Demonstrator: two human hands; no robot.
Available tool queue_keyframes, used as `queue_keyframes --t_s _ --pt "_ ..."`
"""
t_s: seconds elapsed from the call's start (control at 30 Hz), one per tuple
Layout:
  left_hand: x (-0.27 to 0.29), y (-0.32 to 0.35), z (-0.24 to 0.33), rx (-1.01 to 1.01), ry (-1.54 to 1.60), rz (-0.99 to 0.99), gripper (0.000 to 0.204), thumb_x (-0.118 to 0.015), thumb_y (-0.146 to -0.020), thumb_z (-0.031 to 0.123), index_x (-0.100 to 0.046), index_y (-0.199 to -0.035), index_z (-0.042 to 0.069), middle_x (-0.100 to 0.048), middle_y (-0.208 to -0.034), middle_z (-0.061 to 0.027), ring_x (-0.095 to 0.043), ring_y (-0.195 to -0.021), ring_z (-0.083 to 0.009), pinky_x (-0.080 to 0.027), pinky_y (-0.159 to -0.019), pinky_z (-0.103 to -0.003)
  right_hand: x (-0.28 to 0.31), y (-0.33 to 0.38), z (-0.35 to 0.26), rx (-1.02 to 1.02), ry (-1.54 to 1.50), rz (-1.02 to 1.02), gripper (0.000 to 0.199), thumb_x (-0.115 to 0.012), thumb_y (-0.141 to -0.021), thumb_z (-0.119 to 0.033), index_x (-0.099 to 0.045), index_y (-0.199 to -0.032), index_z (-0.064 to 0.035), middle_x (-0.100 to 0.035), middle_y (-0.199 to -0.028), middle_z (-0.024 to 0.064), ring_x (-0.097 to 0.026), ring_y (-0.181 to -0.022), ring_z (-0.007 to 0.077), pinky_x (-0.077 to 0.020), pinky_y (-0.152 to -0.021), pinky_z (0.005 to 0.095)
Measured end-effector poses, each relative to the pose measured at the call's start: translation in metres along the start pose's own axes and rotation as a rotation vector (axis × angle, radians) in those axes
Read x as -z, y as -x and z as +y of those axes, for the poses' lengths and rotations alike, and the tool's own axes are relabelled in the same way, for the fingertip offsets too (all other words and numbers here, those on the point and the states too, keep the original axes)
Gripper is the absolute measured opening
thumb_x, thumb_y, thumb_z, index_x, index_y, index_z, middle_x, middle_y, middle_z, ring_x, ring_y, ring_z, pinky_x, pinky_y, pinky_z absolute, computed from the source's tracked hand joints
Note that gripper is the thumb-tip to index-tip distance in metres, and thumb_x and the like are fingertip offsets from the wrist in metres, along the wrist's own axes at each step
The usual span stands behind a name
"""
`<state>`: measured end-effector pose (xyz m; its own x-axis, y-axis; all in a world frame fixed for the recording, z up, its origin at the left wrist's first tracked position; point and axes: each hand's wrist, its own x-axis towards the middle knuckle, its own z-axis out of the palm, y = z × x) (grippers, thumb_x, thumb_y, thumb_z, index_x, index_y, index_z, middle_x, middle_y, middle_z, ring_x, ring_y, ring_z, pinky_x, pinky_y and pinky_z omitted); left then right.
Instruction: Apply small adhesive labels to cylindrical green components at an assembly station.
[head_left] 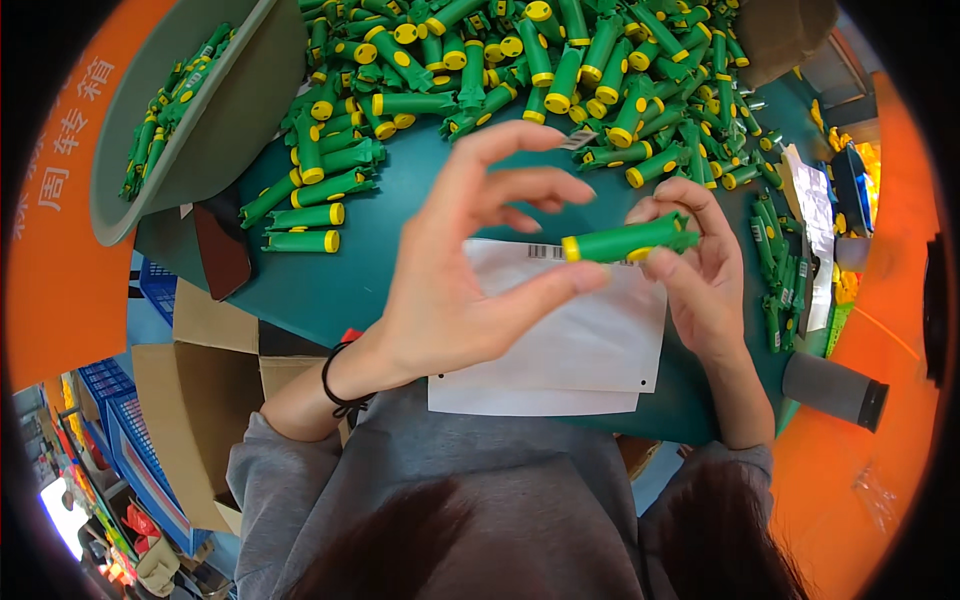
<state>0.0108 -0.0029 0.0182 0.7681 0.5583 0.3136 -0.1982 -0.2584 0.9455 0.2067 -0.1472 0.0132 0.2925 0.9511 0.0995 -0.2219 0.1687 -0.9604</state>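
My right hand point(700, 270) grips a green plastic tube point(620, 241) with a yellow end cap, pinched near its notched end by thumb and fingers. The tube lies almost level, its yellow cap pointing left toward my left hand point(450, 250). That hand is open, thumb and fingers spread around the capped end. A small barcode label point(578, 139) shows at the tip of its index finger, apparently clinging there. Under both hands lies a white sheet point(560, 340) with a row of barcode labels along its far edge.
A large heap of similar green tubes point(560, 70) covers the far table. Several labelled tubes lie in a grey-green basin point(110, 200) at left and in a group point(775, 260) at right. A grey cylinder point(835, 390) stands at the right edge; a cardboard box point(190, 420) is below left.
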Motion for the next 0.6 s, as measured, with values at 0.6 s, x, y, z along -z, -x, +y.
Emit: queue_keyframes --t_s 0.6 --pt "-0.005 0.017 0.003 0.052 0.059 0.018 0.100 -0.085 -0.077 -0.003 -0.020 -0.153 0.005 -0.070 -0.113 -0.0158 -0.069 -0.108 -0.0231 -0.056 -0.095 -0.037 -0.030 0.012 -0.003 0.345 1.086 -0.061 0.037 -0.082 -0.079 0.000 -0.072 -0.114 -0.0017 -0.073 -0.110 0.0075 -0.070 -0.096 0.0143 -0.0580 -0.085 0.0316"
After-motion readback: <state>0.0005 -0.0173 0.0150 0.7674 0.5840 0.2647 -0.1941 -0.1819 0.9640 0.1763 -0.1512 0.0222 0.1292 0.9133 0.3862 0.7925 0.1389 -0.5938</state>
